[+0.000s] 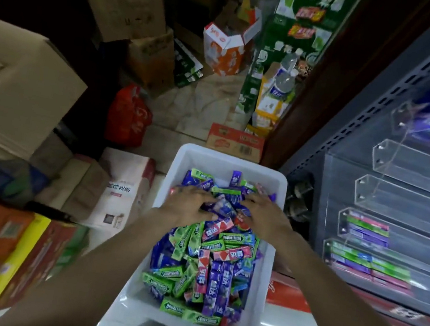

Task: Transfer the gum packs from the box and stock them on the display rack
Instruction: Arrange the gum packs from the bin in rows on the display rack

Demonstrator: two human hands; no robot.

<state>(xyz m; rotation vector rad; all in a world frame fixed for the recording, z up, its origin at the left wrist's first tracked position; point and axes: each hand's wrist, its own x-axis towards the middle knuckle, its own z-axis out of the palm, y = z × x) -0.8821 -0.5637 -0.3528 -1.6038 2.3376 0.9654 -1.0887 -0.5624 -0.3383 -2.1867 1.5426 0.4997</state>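
Both hands were down in the white box (177, 163), on the far half of the gum packs (210, 262) pile. Left hand (191, 204): fingers curled into purple packs. Right hand (265, 212): fingers spread and bent over the packs; motion blur, so couldn't tell if either actually had a pack gripped. Clear display rack (395, 217) stood right of the box, lower trays part-filled with packs.
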